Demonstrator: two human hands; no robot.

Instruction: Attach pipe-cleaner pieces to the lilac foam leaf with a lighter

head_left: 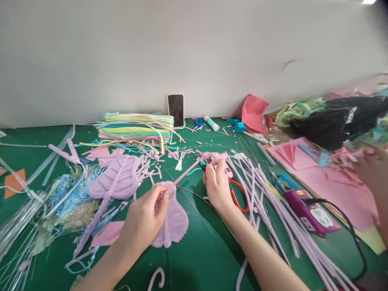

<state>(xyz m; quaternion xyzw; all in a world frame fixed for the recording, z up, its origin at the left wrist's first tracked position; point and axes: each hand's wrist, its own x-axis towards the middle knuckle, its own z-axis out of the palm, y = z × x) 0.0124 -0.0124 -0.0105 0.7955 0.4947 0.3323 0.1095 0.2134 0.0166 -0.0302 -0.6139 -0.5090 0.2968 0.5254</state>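
Note:
My left hand [151, 208] pinches the near end of a pink strip [183, 174], which slants up and right. Under it lies a purple fan-shaped piece [174, 222] with a scalloped edge. My right hand [216, 180] is closed at the far end of the strip, beside a pink tool [214, 155] and dark-tipped pliers; what its fingers grip is too small to make out. Orange-handled scissors [239, 196] lie just right of that hand. A second purple leaf-shaped piece [114, 178] with a stem rests to the left.
Bundled coloured stems [136, 129] and a phone [176, 110] stand near the wall. Long purple stems [273, 210] and a purple power socket [312, 212] lie right. Pink paper [333, 182] is farther right, with another person's blurred hand [371, 169] at the edge.

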